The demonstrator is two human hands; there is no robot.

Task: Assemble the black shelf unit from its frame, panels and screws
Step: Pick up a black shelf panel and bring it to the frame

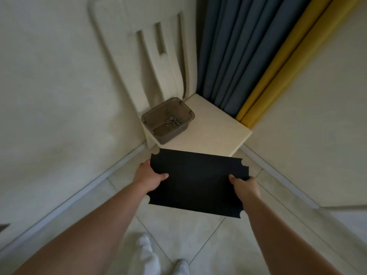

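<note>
A flat black shelf panel [196, 183] with notched corners is held level in front of me, above the tiled floor. My left hand [150, 176] grips its left edge, thumb on top. My right hand [243, 186] grips its right edge, thumb on top too. Beyond the panel, a small translucent brown tub [156, 129] sits on a cream chair seat [214, 132]. Several metal screws [173, 121] lie in the tub's bottom. No shelf frame is in view.
The cream chair stands in a room corner, its slatted back [158, 62] against the wall. Blue curtains [234, 52] and yellow curtains [278, 64] hang behind it. Pale walls close in on both sides. My white-socked feet [151, 255] stand on the tiled floor.
</note>
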